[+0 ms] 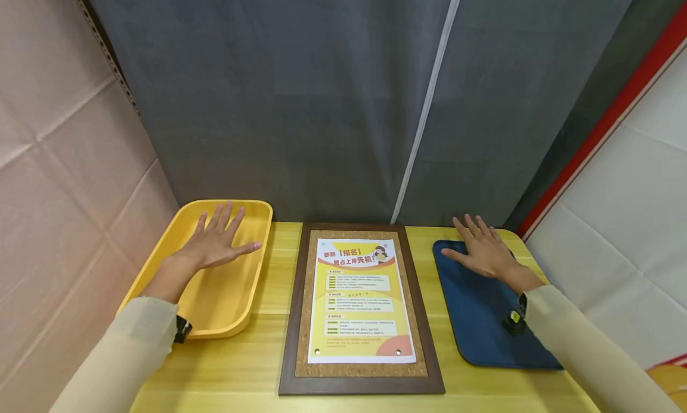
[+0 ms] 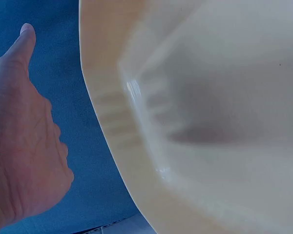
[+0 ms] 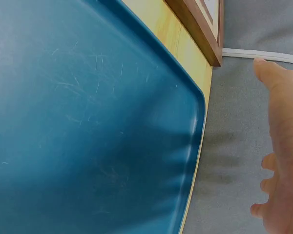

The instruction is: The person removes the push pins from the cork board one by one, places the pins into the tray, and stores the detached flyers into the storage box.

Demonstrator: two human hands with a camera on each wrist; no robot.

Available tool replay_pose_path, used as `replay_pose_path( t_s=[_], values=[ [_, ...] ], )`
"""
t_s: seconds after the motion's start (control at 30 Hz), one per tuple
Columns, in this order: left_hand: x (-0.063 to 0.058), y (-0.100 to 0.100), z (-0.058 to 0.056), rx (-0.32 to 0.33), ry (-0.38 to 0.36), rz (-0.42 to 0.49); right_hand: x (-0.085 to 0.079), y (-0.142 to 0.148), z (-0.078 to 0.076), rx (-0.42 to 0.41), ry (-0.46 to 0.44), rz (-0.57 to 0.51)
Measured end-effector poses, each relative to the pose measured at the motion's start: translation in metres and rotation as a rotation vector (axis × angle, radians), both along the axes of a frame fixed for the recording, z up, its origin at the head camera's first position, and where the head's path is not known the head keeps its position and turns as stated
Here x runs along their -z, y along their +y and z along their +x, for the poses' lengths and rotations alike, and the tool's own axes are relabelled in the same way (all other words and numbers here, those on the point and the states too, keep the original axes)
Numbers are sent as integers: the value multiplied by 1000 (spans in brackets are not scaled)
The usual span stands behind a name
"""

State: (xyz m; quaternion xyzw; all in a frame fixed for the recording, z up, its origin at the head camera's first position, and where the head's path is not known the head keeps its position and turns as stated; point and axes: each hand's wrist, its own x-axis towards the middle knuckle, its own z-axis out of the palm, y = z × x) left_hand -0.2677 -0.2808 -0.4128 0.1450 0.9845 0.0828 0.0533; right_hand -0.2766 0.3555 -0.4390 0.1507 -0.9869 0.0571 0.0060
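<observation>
Both held palm down, well apart from each other, fingers spread and gripping nothing: left hand (image 1: 217,244) and right hand (image 1: 487,255). Under the left hand, a deep, yellow, round-cornered plastic-looking tray (image 1: 220,309); under the right, a shallow, dark blue, rectangular tray (image 1: 477,335) with a scratched face. Between the hands, on a yellow wood-grain tabletop (image 1: 231,374), a brown-framed rectangular cork board (image 1: 362,385) with a printed yellow-and-white paper sheet (image 1: 362,309) on it. Beyond the fingertips, a dark grey fabric curtain (image 1: 300,115). Visible in the wrist views: finger shadows on both trays; judged clear of contact on both sides. For this step, apparently a steady hover, best done with wrists level, fingers parted, thumbs pointing inward. Match heights left and right. Mind the raised wall of the yellow tray, probably first to be knocked by a sagging left wrist. On the right, only a low rim to clear. Avoid swinging inward over the cork board. Likely slips: curled fingers, uneven heights, a brushed rim.
</observation>
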Motion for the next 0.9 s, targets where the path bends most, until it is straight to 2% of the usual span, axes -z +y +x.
replay_pose_path(
  t_s=[0.5,0.9],
  values=[
    [2,24,6,47,32,-13,-2,-13,-1,-29,16,-4],
    [5,57,14,90,62,-7,-1,-33,-2,-78,48,-17]
  ],
)
